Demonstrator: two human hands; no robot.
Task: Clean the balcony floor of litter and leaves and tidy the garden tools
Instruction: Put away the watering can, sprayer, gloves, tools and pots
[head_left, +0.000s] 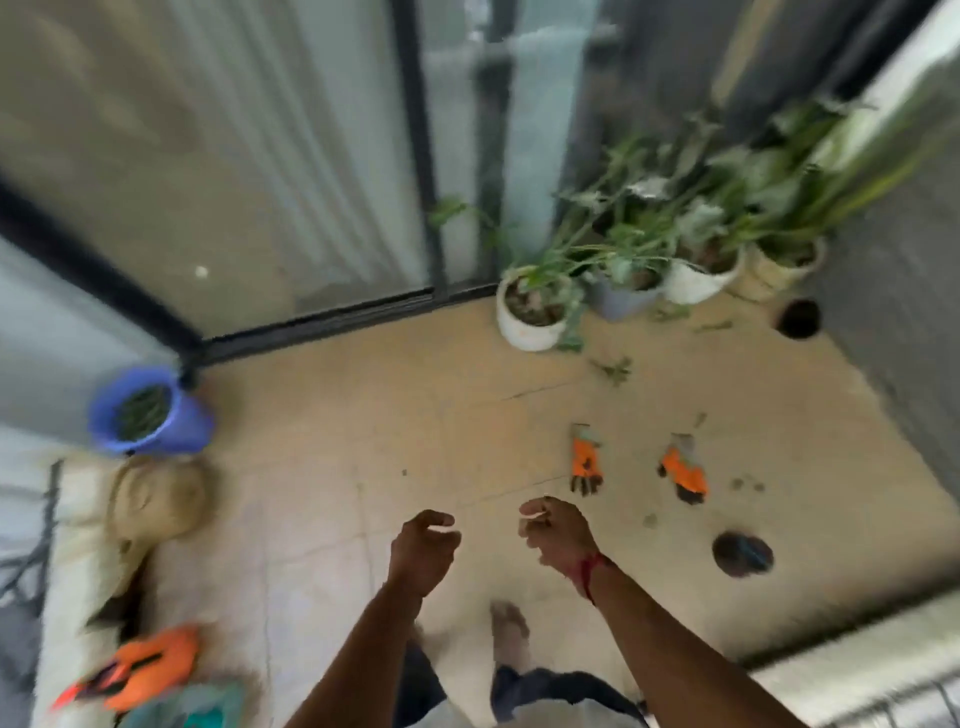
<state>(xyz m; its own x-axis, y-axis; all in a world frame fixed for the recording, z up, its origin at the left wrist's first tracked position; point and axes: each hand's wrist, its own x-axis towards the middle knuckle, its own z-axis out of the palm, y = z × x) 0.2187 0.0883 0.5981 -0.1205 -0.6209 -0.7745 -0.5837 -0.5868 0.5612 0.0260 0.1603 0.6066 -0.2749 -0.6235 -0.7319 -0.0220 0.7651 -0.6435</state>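
Orange-and-black fabric garden glove (586, 466) and matching second glove (684, 475), flat on beige tiled floor (415, 415), one o'clock of hands. Left hand (423, 545) loosely curled, empty; right hand (558, 535) curled, contents unclear; apart.

left hand (423, 543) and right hand (558, 532) hover, fingers curled, over the tan floor (415, 415); orange glove (586, 465) and second glove (684, 475) lie apart ahead, leaf scraps (614, 369) near potted plants (530, 317), blue pot (150, 413) far left
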